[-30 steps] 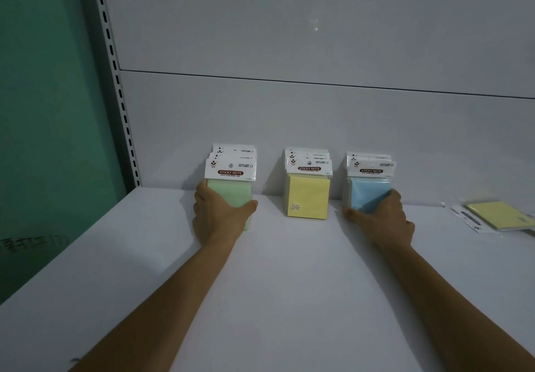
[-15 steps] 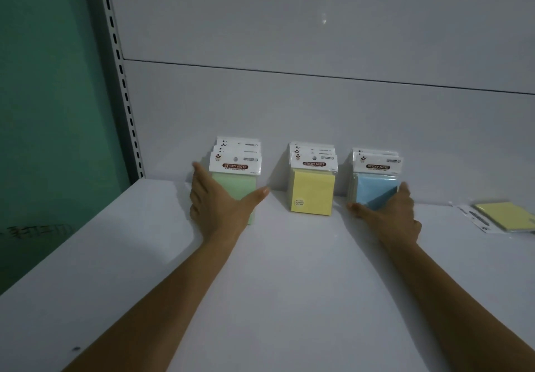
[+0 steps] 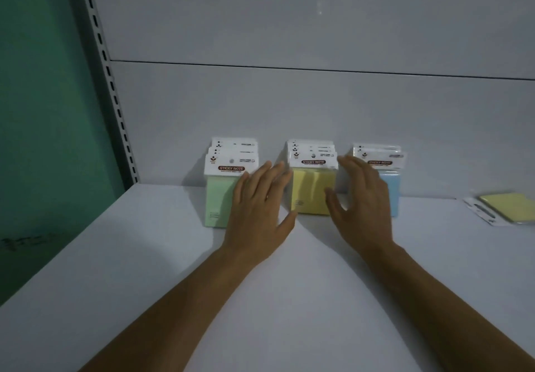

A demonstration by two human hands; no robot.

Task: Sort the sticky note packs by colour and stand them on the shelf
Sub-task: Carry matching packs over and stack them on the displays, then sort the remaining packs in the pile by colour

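Three rows of sticky note packs stand upright against the back panel of the white shelf (image 3: 144, 255): green packs (image 3: 221, 197) on the left, yellow packs (image 3: 311, 192) in the middle, blue packs (image 3: 392, 195) on the right. My left hand (image 3: 257, 206) is open with spread fingers, at the left side of the yellow row and partly covering the green one. My right hand (image 3: 360, 200) is open too, at the right side of the yellow row, hiding part of the blue packs. Neither hand holds anything. One more yellow pack (image 3: 503, 206) lies flat at the far right.
A slotted metal upright (image 3: 107, 82) runs along the shelf's left edge, with a green wall (image 3: 43, 111) beyond it. The grey back panel (image 3: 289, 105) rises behind the packs.
Both hands left the outer rows and moved inward: the left from the green packs, the right from the blue packs, to either side of the yellow row. The camera came closer.
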